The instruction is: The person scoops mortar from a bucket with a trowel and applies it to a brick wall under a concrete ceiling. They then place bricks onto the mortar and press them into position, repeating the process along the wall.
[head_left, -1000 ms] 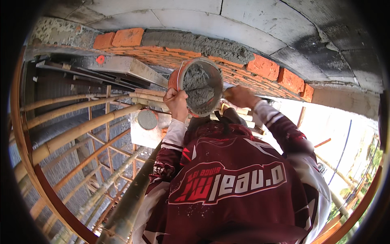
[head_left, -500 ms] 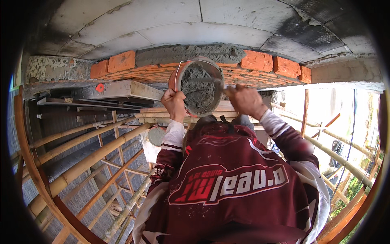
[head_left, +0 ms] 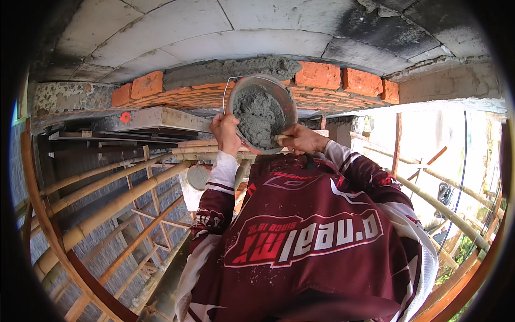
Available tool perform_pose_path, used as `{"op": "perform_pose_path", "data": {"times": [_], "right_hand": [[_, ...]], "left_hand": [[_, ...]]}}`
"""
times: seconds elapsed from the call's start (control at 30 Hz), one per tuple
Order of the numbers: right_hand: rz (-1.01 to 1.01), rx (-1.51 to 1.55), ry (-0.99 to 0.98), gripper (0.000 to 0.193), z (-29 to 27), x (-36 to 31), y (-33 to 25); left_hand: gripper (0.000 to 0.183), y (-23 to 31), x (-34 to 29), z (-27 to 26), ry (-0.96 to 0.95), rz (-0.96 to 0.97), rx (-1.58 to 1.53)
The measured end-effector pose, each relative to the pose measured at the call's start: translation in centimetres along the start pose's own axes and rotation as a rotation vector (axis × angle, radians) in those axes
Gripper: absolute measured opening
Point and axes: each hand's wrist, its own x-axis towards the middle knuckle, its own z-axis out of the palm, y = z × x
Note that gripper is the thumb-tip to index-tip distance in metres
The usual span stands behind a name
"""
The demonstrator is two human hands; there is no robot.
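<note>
A round bucket with a thin wire handle is tilted toward me, filled with wet grey mortar. My left hand is closed on its left rim. My right hand is closed around the pale handle of a trowel at the bucket's lower right rim. The trowel's blade cannot be made out against the mortar. Just beyond the bucket, a thick mortar bed lies along the top of the brick wall, with orange bricks at both ends.
Grey block wall rises behind the bricks. Bamboo scaffold poles run below on the left, and another pole crosses on the right. A concrete ledge juts out at left. A round mortar-filled container stands lower, beside my left forearm.
My right hand has moved down and left with the trowel, from the bucket's right side to its lower rim. The blade has sunk from sight. The view has shifted slightly right.
</note>
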Motion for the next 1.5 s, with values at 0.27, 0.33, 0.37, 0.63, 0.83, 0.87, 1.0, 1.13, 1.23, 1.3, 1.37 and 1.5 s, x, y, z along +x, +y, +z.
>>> {"op": "perform_pose_path", "data": {"times": [0.27,0.33,0.37,0.63,0.83,0.87,1.0,1.13,1.23,1.3,1.37,1.5], "right_hand": [[-0.008,-0.054,0.087,0.031,-8.6,-4.7,1.3],[0.016,-0.1,0.142,0.03,-11.3,-5.8,1.3],[0.013,-0.143,0.172,0.032,-12.7,-6.2,1.3],[-0.116,-0.629,0.522,0.04,-22.6,-2.9,3.8],[-0.007,-1.223,0.809,0.037,-24.6,0.8,7.9],[-0.056,-1.23,0.837,0.037,-24.2,0.3,8.3],[-0.227,-1.221,0.837,0.04,-19.8,-3.9,7.7],[-0.037,-1.249,0.44,0.036,-11.4,-3.8,2.8],[-0.211,-1.269,0.405,0.035,-6.2,-0.1,-2.2],[-0.181,-1.306,0.284,0.034,-2.8,2.0,-4.8],[-0.223,-1.332,0.265,0.032,-2.3,1.3,-5.8],[-0.172,-1.373,0.281,0.028,-5.3,-1.9,-5.6]], "left_hand": [[0.012,-5.3,-3.3,3.8,0.23,-0.158,-0.143],[0.013,-6.5,-4.0,3.8,0.283,-0.154,-0.126],[0.013,-7.0,-4.1,3.7,0.298,-0.18,-0.149],[0.018,-8.8,-5.2,1.0,0.519,-0.215,-0.173],[0.015,-6.2,-6.2,-1.0,0.531,-0.182,-0.023],[0.013,-5.8,-6.2,-1.3,0.573,-0.165,0.046],[0.012,-5.5,-5.5,-2.1,0.55,-0.084,-0.003],[0.018,-5.1,-3.7,-1.6,0.444,0.1,0.018],[0.023,-3.1,-3.2,-1.0,0.295,0.159,0.124],[0.024,-1.6,-2.9,0.0,0.141,0.168,0.218],[0.022,-0.2,-2.2,1.2,0.099,0.169,0.206],[0.018,2.8,-0.6,2.1,0.064,0.146,0.14]]}}
